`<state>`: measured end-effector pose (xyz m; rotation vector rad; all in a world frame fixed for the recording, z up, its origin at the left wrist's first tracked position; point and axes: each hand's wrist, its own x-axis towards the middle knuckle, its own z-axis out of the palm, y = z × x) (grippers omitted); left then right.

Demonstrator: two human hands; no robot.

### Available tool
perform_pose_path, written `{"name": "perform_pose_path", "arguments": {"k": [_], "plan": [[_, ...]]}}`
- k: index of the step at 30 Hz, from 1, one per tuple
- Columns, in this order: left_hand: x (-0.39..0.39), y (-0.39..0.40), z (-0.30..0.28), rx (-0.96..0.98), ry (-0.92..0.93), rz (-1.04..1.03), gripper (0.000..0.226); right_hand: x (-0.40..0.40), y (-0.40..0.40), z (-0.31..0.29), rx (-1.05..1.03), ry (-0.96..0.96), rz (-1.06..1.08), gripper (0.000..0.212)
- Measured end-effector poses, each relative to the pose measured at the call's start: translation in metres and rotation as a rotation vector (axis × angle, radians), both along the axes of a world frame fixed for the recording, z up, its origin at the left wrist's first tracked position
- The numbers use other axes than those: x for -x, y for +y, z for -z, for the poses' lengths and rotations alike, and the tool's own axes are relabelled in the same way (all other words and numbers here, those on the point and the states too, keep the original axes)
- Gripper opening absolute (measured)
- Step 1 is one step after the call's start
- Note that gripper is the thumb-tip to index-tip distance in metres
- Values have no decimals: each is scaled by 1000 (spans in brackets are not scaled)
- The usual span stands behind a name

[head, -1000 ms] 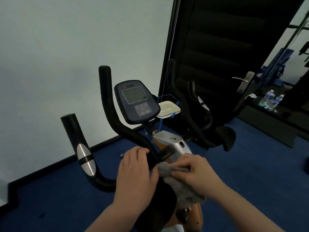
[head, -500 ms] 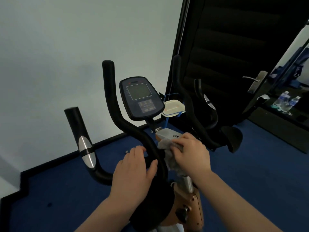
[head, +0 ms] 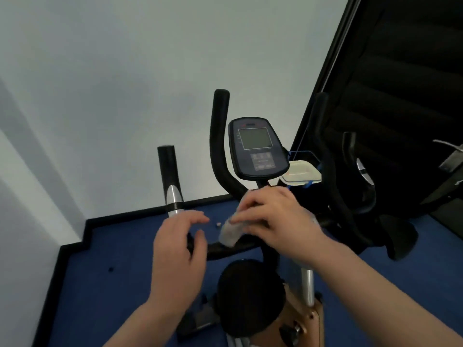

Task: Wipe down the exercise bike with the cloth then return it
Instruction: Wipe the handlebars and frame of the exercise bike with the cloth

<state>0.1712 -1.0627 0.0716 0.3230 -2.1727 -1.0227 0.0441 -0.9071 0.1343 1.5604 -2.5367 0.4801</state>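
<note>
Right hand (head: pixel 275 219) clamps a crumpled grey cloth (head: pixel 231 232) onto the black curved handlebar (head: pixel 225 249) of the exercise bike, below the grey console (head: pixel 256 149). Left hand (head: pixel 179 246) half-open, fingers curled beside the bar, holding nothing.

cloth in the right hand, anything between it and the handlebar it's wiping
Nothing visible does. The right hand presses the grey cloth straight onto the black handlebar; the left hand is beside it, fingers open.

The cloth (head: pixel 231 232) looks soft, fuzzy grey fabric. The handlebars (head: pixel 218 136) wear matt black foam, with a shiny chrome band (head: pixel 173 200). The console (head: pixel 258 149) is smooth dark plastic; the seat post (head: pixel 307 286) is polished metal; the floor (head: pixel 105 284) is matt blue carpet.
</note>
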Motion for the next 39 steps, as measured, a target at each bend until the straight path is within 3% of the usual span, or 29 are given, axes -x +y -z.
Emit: {"name": "perform_pose_path", "arguments": {"k": [2,4,8,15,21,29,34,37,39], "plan": [[-7,-18,5,-21,37,-84,33,6,-3,1,-285,46,-131,22],[-12,-31,10,-122,-4,-88,39,14,1,1,-328,68,-248,20],[-17,-42,18,-231,-48,-31,44,17,-2,5,-229,60,-304,24],[-16,-42,14,-251,-8,-23,43,-19,-61,30,137,-510,-164,20],[-17,-48,6,-228,-37,-11,38,-16,-43,32,70,-380,-79,26],[-19,-50,8,-410,-33,-43,33,-22,-100,37,383,-398,78,23],[-15,-46,1,-453,-37,-45,47,4,-159,8,517,-298,187,12],[-13,-53,-1,-349,-81,3,44,6,-173,8,513,-119,136,9],[-13,-55,0,-209,-129,33,44,14,-160,11,610,-122,214,8]]}}
